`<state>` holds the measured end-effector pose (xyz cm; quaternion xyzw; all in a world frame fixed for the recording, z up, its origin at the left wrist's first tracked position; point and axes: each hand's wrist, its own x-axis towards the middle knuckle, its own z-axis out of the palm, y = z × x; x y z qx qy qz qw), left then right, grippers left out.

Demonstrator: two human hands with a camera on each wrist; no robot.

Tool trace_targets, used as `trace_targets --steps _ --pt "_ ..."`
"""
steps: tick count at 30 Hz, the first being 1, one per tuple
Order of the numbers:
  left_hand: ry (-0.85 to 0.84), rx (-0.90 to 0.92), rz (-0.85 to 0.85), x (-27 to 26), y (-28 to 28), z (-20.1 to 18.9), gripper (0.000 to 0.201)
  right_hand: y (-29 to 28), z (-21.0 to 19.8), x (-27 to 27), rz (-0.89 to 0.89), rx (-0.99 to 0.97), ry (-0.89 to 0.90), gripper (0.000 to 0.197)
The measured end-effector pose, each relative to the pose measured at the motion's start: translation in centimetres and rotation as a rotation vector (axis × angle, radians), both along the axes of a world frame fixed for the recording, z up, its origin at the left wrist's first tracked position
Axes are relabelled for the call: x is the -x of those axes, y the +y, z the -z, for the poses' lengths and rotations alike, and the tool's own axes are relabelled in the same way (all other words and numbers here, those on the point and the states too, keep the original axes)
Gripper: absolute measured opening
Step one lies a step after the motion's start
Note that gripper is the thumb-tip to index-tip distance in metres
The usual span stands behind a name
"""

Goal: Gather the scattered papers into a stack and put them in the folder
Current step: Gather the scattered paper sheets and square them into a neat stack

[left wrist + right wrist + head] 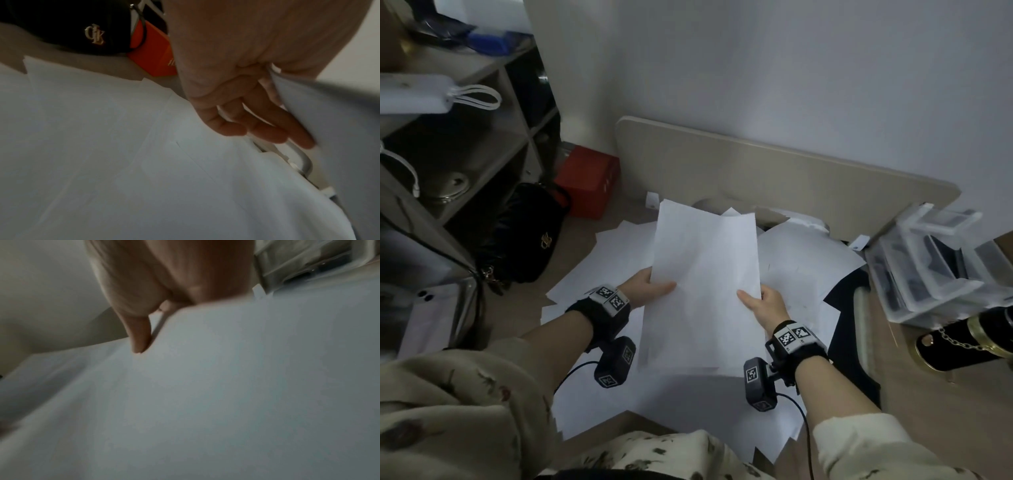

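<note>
Papers (pixel 619 260) lie spread on the floor (pixel 928 394). Left of them sits a bag (pixel 527 236), a box (pixel 589 181) behind it; bins (pixel 928 260) stand right; a board (pixel 756 171) leans behind.

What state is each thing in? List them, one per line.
Held papers: lifted, gripped at both side edges.
Left hand: grips the left edge, thumb on top.
Right hand: grips the right edge.
Scattered papers: flat on the floor, overlapping, ungathered.
Black bag: lying beside the papers.
</note>
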<state>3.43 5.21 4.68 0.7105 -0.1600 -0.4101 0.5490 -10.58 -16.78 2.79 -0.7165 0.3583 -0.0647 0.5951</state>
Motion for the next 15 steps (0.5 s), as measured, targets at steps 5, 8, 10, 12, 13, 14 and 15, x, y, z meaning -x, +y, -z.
trace_targets --steps 5,8,10,12,13,14,15 --pt "-0.043 0.102 -0.217 0.1 -0.8 -0.2 0.027 0.7 -1.2 -1.3 0.108 0.125 -0.128 0.011" --pt "-0.054 0.152 -0.243 0.2 -0.8 -0.6 0.025 1.5 -1.4 -1.6 0.128 0.023 -0.16 0.014" --pt "-0.065 0.16 -0.249 0.2 -0.6 -0.8 0.03 1.8 -1.4 -1.3 0.124 -0.045 -0.184 0.021" --pt "-0.072 0.159 -0.252 -0.1 -0.3 -0.8 0.033 1.8 -1.5 -1.1 0.107 -0.092 -0.192 0.028" --pt "-0.069 0.157 -0.245 -0.2 -0.2 -0.7 0.032 1.6 -1.5 -1.0 0.09 -0.109 -0.188 0.032" --pt "-0.066 0.141 -0.226 -0.2 -0.1 -0.7 0.03 1.6 -1.6 -0.9 0.07 -0.122 -0.179 0.036" --pt "-0.064 0.113 -0.203 -0.2 -0.1 -0.6 0.026 1.5 -1.6 -0.9 0.049 -0.128 -0.164 0.038"
